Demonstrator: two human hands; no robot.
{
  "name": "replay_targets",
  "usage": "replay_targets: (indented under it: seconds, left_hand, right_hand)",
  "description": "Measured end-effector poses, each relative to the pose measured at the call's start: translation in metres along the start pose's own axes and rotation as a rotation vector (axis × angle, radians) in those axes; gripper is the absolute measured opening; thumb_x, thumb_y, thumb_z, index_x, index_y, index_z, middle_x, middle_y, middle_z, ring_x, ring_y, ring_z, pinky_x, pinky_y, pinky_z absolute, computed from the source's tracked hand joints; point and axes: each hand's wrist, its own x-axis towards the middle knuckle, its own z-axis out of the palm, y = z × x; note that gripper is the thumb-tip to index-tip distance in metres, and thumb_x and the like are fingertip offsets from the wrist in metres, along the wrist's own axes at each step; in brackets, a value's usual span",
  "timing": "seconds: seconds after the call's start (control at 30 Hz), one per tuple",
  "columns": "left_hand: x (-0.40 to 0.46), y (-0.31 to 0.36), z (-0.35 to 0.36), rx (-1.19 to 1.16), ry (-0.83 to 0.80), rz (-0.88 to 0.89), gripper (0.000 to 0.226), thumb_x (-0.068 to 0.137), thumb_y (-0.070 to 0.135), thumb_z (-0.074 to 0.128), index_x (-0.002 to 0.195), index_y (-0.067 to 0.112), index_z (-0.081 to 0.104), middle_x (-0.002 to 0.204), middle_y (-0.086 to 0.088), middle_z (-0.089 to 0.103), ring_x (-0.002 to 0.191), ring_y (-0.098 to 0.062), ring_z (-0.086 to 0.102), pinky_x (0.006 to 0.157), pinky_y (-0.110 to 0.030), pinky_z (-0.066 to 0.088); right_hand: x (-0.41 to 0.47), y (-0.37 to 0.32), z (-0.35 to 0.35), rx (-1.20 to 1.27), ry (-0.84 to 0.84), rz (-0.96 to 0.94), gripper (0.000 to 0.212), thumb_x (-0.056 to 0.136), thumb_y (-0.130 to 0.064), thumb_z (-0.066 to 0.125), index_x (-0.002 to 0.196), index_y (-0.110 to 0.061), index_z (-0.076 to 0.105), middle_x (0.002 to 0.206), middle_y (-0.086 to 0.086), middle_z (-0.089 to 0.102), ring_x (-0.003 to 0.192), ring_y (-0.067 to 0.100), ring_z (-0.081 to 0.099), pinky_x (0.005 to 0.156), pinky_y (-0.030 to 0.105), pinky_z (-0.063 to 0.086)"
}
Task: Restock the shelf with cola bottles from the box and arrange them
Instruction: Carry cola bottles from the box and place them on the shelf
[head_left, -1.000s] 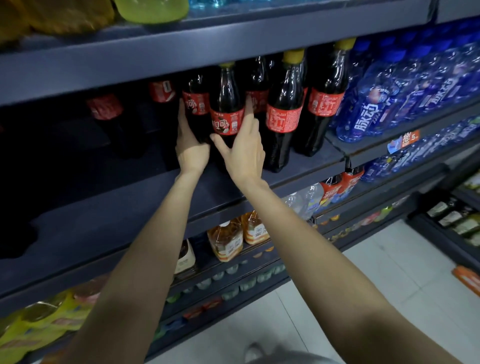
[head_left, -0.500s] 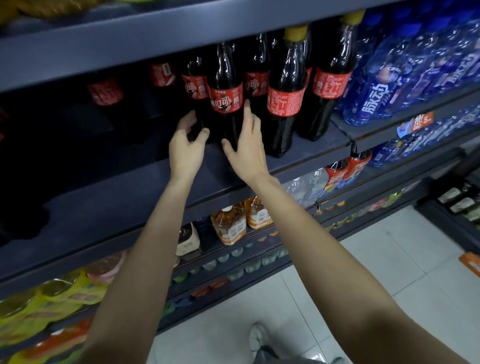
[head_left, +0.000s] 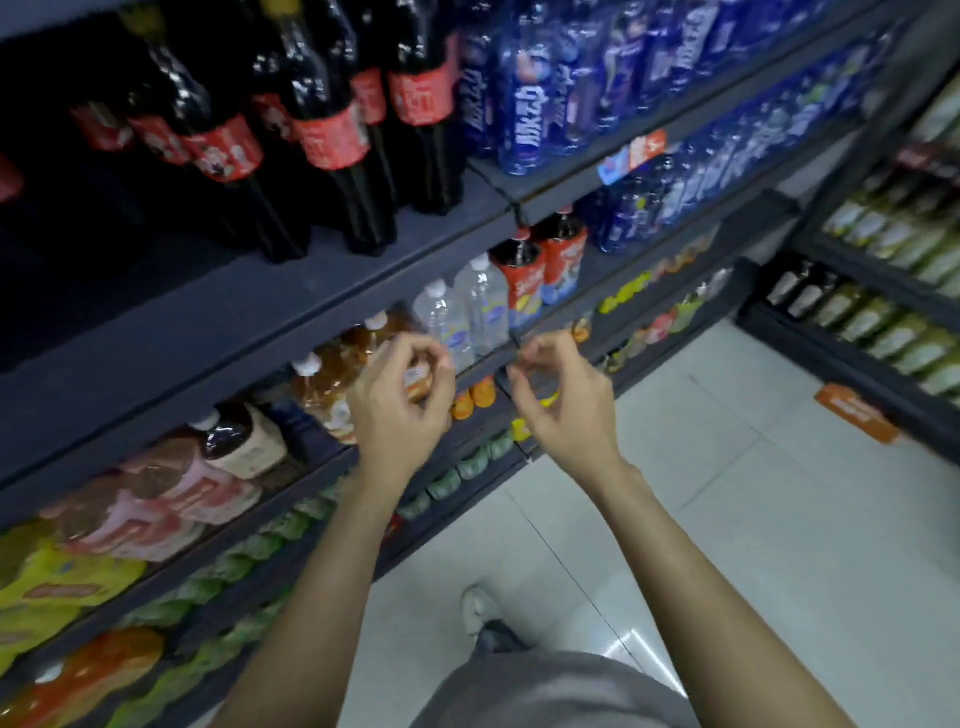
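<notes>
left hand: in mid-air in front of the lower shelves, well below the cola row; fingers loosely curled, thumb near the fingertips, nothing between them. Touches no bottle. Some motion blur.
right hand: just beside the left one, same height, fingers loosely curled inward, holding nothing. Both free, likely because the next bottle has to be fetched.
cola bottles: upright on the dark shelf at top left, red labels facing out, grouped tight toward the right end of that bay, next to the blue bottles. Packing against the neighbour product probably keeps the facing neat and leaves one open run to fill.
empty shelf space: bare dark board left of the cola group; back part too dark to read. Judged as where further stock goes.
box: not in view; cannot tell where it sits. Camera tilts down toward the floor, so likely low or behind.
shelves below: clear water bottles, amber drink bottles, pink and yellow packs further left. Not task items; hands only pass in front of them.
person: grey garment at bottom edge, one shoe on the tiles.
step judged: between placements, hands unloaded and off the shelf.
progress judged: partway; several colas up, gap still unfilled.
next move needs: locate box, grip one bottle by the body, set it upright left of the group, label forward.
risk: knocking the front bottles when sliding a new one in; tall narrow bottles tip easily.
</notes>
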Motion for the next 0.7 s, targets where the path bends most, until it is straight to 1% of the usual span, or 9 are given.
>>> replay_targets:
  seconds: [0.07, 0.1, 0.17, 0.23, 0.27, 0.33, 0.43, 0.53, 0.7]
  left_hand:
    - [-0.031, 0.018, 0.042, -0.006, -0.174, -0.077, 0.012, 0.088, 0.030, 0.055, 0.086, 0.020, 0.060, 0.076, 0.015, 0.059, 0.073, -0.007, 0.058, 0.066, -0.024, 0.044]
    - [-0.046, 0.026, 0.063, 0.014, -0.272, -0.130, 0.010, 0.087, 0.033, 0.056, 0.087, 0.024, 0.060, 0.075, 0.018, 0.059, 0.074, -0.006, 0.060, 0.065, -0.024, 0.043]
    - [-0.077, 0.041, 0.107, 0.055, -0.499, -0.250, 0.012, 0.086, 0.034, 0.061, 0.093, 0.024, 0.062, 0.077, 0.020, 0.060, 0.080, -0.005, 0.061, 0.067, -0.023, 0.041]
    - [-0.109, 0.059, 0.147, 0.121, -0.717, -0.340, 0.016, 0.085, 0.028, 0.063, 0.100, 0.023, 0.064, 0.085, 0.017, 0.064, 0.085, -0.007, 0.062, 0.067, -0.022, 0.038]
    - [-0.122, 0.068, 0.165, 0.161, -0.779, -0.330, 0.018, 0.084, 0.026, 0.064, 0.101, 0.024, 0.065, 0.089, 0.016, 0.066, 0.087, -0.009, 0.063, 0.067, -0.022, 0.039]
    - [-0.148, 0.098, 0.206, 0.160, -0.873, -0.267, 0.017, 0.084, 0.025, 0.063, 0.100, 0.027, 0.065, 0.093, 0.016, 0.068, 0.090, -0.010, 0.065, 0.070, -0.024, 0.045]
    - [-0.169, 0.129, 0.244, 0.150, -0.967, -0.270, 0.017, 0.087, 0.024, 0.061, 0.103, 0.027, 0.065, 0.097, 0.015, 0.069, 0.090, -0.004, 0.061, 0.072, -0.024, 0.044]
    - [-0.191, 0.172, 0.303, 0.103, -1.067, -0.254, 0.016, 0.087, 0.022, 0.061, 0.101, 0.028, 0.065, 0.093, 0.013, 0.069, 0.093, -0.009, 0.065, 0.078, -0.029, 0.051]
    - [-0.218, 0.260, 0.418, 0.025, -1.243, -0.167, 0.016, 0.088, 0.018, 0.060, 0.102, 0.021, 0.066, 0.096, 0.008, 0.070, 0.091, -0.010, 0.065, 0.081, -0.026, 0.049]
  right_hand:
    - [-0.035, 0.030, -0.038, -0.071, 0.016, 0.057, 0.015, 0.084, -0.019, 0.062, 0.095, -0.014, 0.054, 0.086, -0.014, 0.061, 0.081, 0.005, 0.062, 0.066, 0.019, 0.047]
    - [-0.053, 0.046, -0.057, -0.110, 0.003, 0.090, 0.014, 0.084, -0.018, 0.061, 0.095, -0.014, 0.055, 0.086, -0.013, 0.062, 0.080, 0.006, 0.061, 0.065, 0.024, 0.049]
    - [-0.091, 0.079, -0.096, -0.178, -0.033, 0.188, 0.017, 0.083, -0.016, 0.060, 0.100, -0.016, 0.057, 0.090, -0.009, 0.065, 0.081, 0.010, 0.061, 0.066, 0.036, 0.053]
    - [-0.131, 0.112, -0.137, -0.244, -0.085, 0.314, 0.025, 0.084, -0.014, 0.062, 0.109, -0.016, 0.058, 0.098, -0.006, 0.066, 0.089, 0.014, 0.062, 0.072, 0.039, 0.054]
    - [-0.151, 0.126, -0.158, -0.274, -0.111, 0.378, 0.028, 0.085, -0.014, 0.062, 0.113, -0.016, 0.058, 0.102, -0.004, 0.066, 0.093, 0.016, 0.062, 0.076, 0.038, 0.053]
    - [-0.190, 0.154, -0.209, -0.321, -0.148, 0.529, 0.032, 0.088, -0.017, 0.061, 0.119, -0.017, 0.055, 0.110, -0.002, 0.064, 0.100, 0.018, 0.060, 0.081, 0.034, 0.050]
    - [-0.231, 0.177, -0.261, -0.309, -0.158, 0.742, 0.036, 0.089, -0.020, 0.060, 0.123, -0.018, 0.052, 0.115, -0.001, 0.063, 0.103, 0.016, 0.059, 0.082, 0.030, 0.046]
    - [-0.271, 0.208, -0.330, -0.304, -0.081, 0.930, 0.037, 0.088, -0.020, 0.061, 0.124, -0.018, 0.052, 0.116, -0.001, 0.062, 0.104, 0.015, 0.058, 0.079, 0.025, 0.042]
    - [-0.323, 0.262, -0.451, -0.319, 0.079, 1.135, 0.033, 0.087, -0.019, 0.061, 0.119, -0.019, 0.055, 0.109, -0.001, 0.064, 0.097, 0.017, 0.060, 0.083, 0.031, 0.046]
